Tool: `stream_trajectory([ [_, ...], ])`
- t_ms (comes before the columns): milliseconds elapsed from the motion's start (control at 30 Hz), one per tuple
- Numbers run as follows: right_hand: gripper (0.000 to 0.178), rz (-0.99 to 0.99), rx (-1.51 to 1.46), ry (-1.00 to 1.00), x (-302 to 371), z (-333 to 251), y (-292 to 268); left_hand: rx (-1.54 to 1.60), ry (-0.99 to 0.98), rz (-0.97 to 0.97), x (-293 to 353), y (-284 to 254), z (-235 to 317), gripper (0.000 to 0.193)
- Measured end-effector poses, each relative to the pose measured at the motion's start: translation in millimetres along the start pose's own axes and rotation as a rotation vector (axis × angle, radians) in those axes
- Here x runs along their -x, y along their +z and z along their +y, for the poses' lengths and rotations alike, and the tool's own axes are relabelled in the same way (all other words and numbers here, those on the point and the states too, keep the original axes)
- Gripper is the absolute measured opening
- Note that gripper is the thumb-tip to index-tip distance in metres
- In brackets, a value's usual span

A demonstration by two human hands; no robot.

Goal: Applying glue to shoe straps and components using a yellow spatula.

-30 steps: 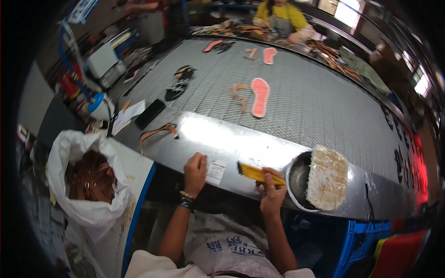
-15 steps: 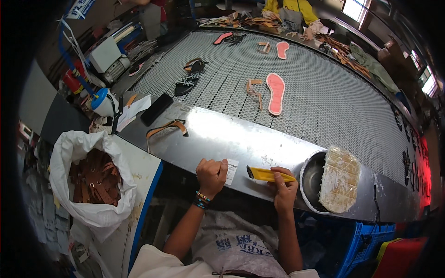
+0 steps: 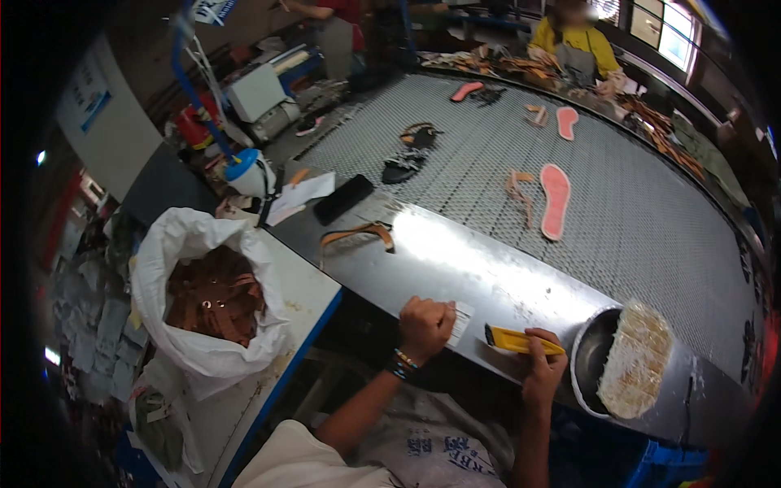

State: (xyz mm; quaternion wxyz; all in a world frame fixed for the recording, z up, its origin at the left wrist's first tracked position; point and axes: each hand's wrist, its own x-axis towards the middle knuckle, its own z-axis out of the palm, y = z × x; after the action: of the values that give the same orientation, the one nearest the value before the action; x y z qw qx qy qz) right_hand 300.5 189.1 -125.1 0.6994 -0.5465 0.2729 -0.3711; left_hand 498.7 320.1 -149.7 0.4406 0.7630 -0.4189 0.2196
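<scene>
My left hand (image 3: pixel 428 328) is closed in a fist above the near edge of a metal ledge, beside a small white label (image 3: pixel 460 322) on it. Whatever may be inside the fist is hidden. In my right hand (image 3: pixel 543 366), fingers and thumb grip a yellow-handled brush (image 3: pixel 517 340), its dark tip pointing left toward the fist. To the right of that hand stands a round metal bowl (image 3: pixel 592 358), partly covered by a plastic-wrapped tan slab (image 3: pixel 639 358).
Beyond the ledge (image 3: pixel 439 252) runs a mesh conveyor (image 3: pixel 480 146) carrying pink insoles (image 3: pixel 556 202), straps (image 3: pixel 519 193) and black sandal uppers (image 3: pixel 407 163). A black phone (image 3: pixel 343 200) and a tan strap (image 3: pixel 358 233) lie left. A white sack (image 3: pixel 277 325) holds brown straps. A person (image 3: pixel 578 49) stands far off.
The view has swung to the left, so the scene sits further right in the picture. My fist and the brush keep nearly the same places over the ledge.
</scene>
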Motion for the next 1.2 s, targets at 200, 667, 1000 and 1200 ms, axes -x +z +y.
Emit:
stream_trajectory([
  [200,0.021,-0.037,0.026,-0.023,0,-6,5,-0.028,-0.052,-0.034,1,-5,6,0.04],
  [667,0.018,-0.038,0.098,-0.053,-3,3,7,-0.005,-0.06,-0.002,-2,-5,3,0.038],
  [1000,0.022,-0.037,0.09,-0.014,0,-3,12,-0.002,-0.056,0.014,-1,-7,2,0.039],
  [1200,0.019,-0.028,0.143,-0.004,-2,3,13,0.013,-0.075,0.013,-6,-12,1,0.038],
])
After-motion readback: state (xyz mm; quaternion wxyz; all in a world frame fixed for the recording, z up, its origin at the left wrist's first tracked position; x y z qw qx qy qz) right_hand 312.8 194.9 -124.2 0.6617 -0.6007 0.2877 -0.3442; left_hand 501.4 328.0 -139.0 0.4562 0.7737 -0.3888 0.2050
